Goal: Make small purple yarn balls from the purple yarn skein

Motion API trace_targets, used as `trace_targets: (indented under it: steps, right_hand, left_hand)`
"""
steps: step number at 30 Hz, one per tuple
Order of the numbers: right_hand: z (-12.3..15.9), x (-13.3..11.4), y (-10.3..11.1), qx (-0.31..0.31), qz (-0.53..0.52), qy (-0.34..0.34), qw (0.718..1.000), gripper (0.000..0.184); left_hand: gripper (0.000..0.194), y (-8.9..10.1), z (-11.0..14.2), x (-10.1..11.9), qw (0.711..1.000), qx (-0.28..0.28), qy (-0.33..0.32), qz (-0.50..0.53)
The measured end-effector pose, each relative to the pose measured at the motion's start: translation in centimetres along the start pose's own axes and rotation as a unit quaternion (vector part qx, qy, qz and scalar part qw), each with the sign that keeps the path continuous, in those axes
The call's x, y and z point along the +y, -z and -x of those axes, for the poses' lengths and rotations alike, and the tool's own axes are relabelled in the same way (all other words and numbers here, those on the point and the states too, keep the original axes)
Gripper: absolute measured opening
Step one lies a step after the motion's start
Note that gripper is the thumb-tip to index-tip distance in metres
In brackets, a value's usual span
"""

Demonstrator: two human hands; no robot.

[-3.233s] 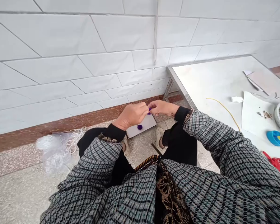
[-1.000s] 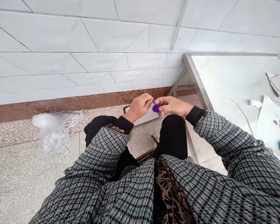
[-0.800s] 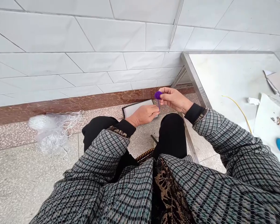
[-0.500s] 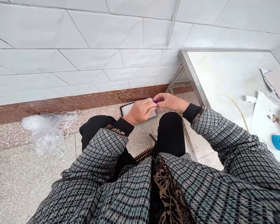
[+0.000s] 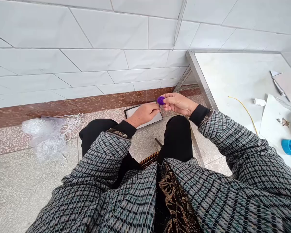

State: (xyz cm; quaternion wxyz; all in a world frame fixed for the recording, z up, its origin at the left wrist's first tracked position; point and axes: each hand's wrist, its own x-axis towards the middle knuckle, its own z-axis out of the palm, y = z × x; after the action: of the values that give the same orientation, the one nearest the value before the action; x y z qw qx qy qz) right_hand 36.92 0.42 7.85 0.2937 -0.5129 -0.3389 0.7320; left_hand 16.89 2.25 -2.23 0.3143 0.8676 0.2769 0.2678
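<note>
A small, round purple woolly piece point(image 5: 161, 100) is pinched between the thumb and fingertips of my right hand point(image 5: 177, 103), in front of my knees. Just left of it is my left hand point(image 5: 145, 114), back upward, with its fingers closed together. Its fingertips point at the purple piece; a short dark strand seems to show there, but what they hold is hidden. Below both hands, a shallow white tray with a dark rim point(image 5: 145, 124) lies on the floor by the wall, partly covered by my left hand.
Left on the floor lie a bundle of white cord point(image 5: 71, 126) and a clear plastic bag point(image 5: 48, 142). A metal-framed white table point(image 5: 232, 74) stands right, bearing a yellow strip point(image 5: 244, 111), papers and a blue cap point(image 5: 289, 147). A tiled wall point(image 5: 111, 32) rises ahead.
My right hand has risen slightly and turned, so more of the purple piece shows. The fingers of my left hand have drawn slightly down and away from it.
</note>
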Motion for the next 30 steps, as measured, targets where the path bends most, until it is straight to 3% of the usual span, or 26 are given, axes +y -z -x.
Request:
trace_targets:
  steps: [2, 5, 9, 12, 15, 19, 22, 25, 28, 30]
  right_hand:
    - [-0.3, 0.2, 0.0, 0.032, 0.020, 0.022, 0.999, 0.018]
    - [-0.7, 0.6, -0.3, 0.081, 0.115, 0.064, 0.988, 0.024]
    - [-0.6, 0.9, -0.7, 0.112, 0.277, 0.070, 0.952, 0.031]
    - [0.0, 0.7, -0.9, 0.055, 0.351, 0.041, 0.934, 0.029]
    - [0.5, 0.5, -1.0, -0.005, 0.311, 0.010, 0.950, 0.026]
    - [0.5, 0.3, -0.9, -0.020, 0.150, -0.032, 0.988, 0.026]
    - [0.1, 0.1, -0.7, 0.003, 0.068, -0.021, 0.997, 0.022]
    - [-0.3, 0.0, -0.6, 0.048, 0.041, 0.021, 0.998, 0.021]
    - [-0.7, 0.1, -0.6, 0.100, 0.117, 0.059, 0.986, 0.026]
    - [-0.8, 0.2, -0.5, 0.124, 0.213, 0.074, 0.966, 0.030]
  left_hand:
    - [0.027, -0.2, 0.1, 0.4, 0.998, -0.044, -0.055, 0.001]
    - [0.029, -0.3, 0.3, 0.9, 0.993, -0.054, -0.105, -0.016]
    - [0.030, -0.1, 0.3, 1.0, 0.991, 0.005, -0.126, -0.035]
    - [0.027, 0.0, 0.3, 0.9, 0.992, 0.083, -0.091, -0.042]
    - [0.021, 0.1, 0.0, 0.5, 0.990, 0.133, -0.031, -0.023]
    - [0.020, 0.2, -0.4, -0.3, 0.987, 0.148, 0.055, 0.009]
    - [0.023, 0.1, -0.6, -0.7, 0.991, 0.106, 0.080, 0.029]
    - [0.026, -0.3, -0.5, -0.5, 0.998, -0.001, 0.035, 0.049]
    - [0.029, -0.6, -0.3, 0.1, 0.995, -0.072, -0.049, 0.039]
    - [0.030, -0.6, -0.2, 0.4, 0.993, -0.068, -0.091, 0.017]
